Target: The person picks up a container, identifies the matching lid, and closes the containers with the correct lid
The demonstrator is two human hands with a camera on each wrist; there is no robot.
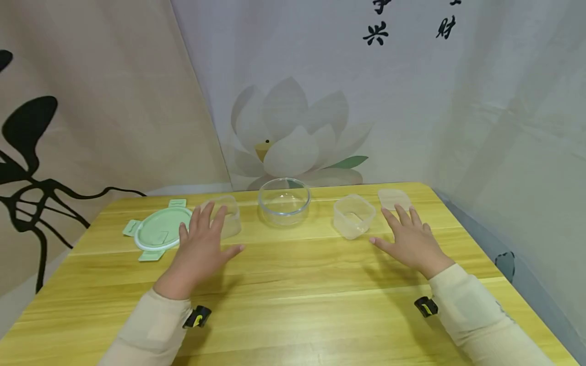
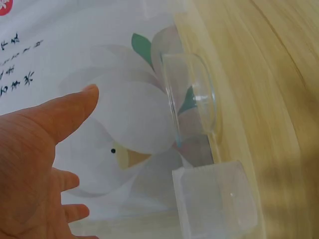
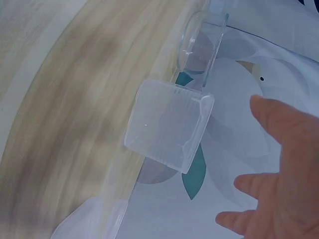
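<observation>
My left hand [image 1: 201,251] is held over the table with its fingers spread and nothing in it. It overlaps part of a round green lid [image 1: 160,229] with clip flaps and of a clear plastic container [image 1: 231,218]. On the other side, my right hand [image 1: 412,245] also spreads its fingers, holding nothing. Nearest to it are a square clear plastic container [image 1: 354,216] and a flat translucent lid [image 1: 393,198], whose near edge the fingertips overlap. Between the two containers stands a round glass bowl [image 1: 285,206], which shows in both wrist views.
The wooden table [image 1: 293,305] ends at a back edge just behind the bowl and containers. A cloth backdrop [image 1: 293,91] with a printed lotus hangs behind it. Black straps or devices [image 1: 198,316] sit at both wrists.
</observation>
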